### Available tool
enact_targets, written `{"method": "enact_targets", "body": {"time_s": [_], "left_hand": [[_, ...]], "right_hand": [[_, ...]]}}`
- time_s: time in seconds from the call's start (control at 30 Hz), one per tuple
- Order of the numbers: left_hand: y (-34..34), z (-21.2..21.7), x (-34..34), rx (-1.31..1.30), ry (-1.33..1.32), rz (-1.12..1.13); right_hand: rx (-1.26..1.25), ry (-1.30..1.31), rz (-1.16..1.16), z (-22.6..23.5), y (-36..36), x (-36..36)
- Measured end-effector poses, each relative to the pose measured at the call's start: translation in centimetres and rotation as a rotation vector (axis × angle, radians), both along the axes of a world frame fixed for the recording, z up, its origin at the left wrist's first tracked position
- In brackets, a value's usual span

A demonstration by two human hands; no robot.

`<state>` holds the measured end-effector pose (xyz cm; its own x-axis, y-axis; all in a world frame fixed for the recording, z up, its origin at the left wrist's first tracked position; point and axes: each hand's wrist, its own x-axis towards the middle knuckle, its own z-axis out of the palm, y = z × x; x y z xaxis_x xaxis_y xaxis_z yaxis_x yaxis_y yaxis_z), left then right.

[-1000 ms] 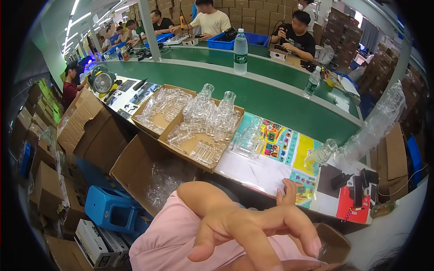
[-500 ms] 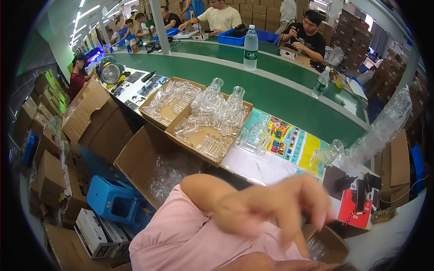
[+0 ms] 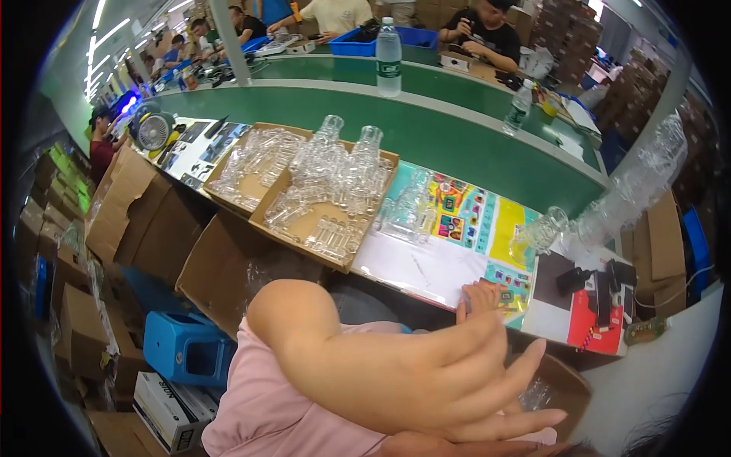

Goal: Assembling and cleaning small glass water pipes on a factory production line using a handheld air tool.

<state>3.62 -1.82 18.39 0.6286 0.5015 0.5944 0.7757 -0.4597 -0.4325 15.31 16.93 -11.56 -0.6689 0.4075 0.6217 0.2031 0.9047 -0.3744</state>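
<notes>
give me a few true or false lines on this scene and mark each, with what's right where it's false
1. Two trays of clear parts stand side by side. True.
2. The left hand grips a tray. False: it is apart from both, fingers spread.
3. The taller water bottle stands upright beyond the trays. True.
4. The fan is right of the trays. False: it is to their left.
5. The stool is yellow. False: it is blue.
</notes>
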Motion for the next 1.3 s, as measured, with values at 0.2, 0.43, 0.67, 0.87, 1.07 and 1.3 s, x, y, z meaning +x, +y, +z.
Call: {"method": "enact_targets", "body": {"time_s": [0.2, 0.43, 0.67, 0.87, 1.07, 1.3], "left_hand": [[0.1, -1.9, 0.0, -0.023, -0.199, -0.086], [-0.7, -5.9, -3.0, 0.019, -0.367, -0.413], [-0.2, -15.4, -5.9, -0.295, -0.794, -0.205], [-2.8, -19.3, -7.5, -0.237, -0.859, 0.113], [-1.7, -24.5, -12.0, -0.184, -1.861, 0.434], [-5.1, -24.6, -19.2, -0.059, -1.517, 0.998]], "right_hand": [[-0.032, -0.016, 0.022, -0.4, 0.3, 0.7], [0.027, 0.117, 0.029, 0.3, 1.7, 4.4], [0.091, 0.279, -0.609, 0.7, 9.2, 11.4], [-0.423, 0.534, -0.582, -2.0, 17.2, 11.8], [-0.555, 0.260, -0.631, -3.6, 21.9, 15.1], [-0.627, 0.533, -0.611, 0.0, 16.8, 13.9]]}}
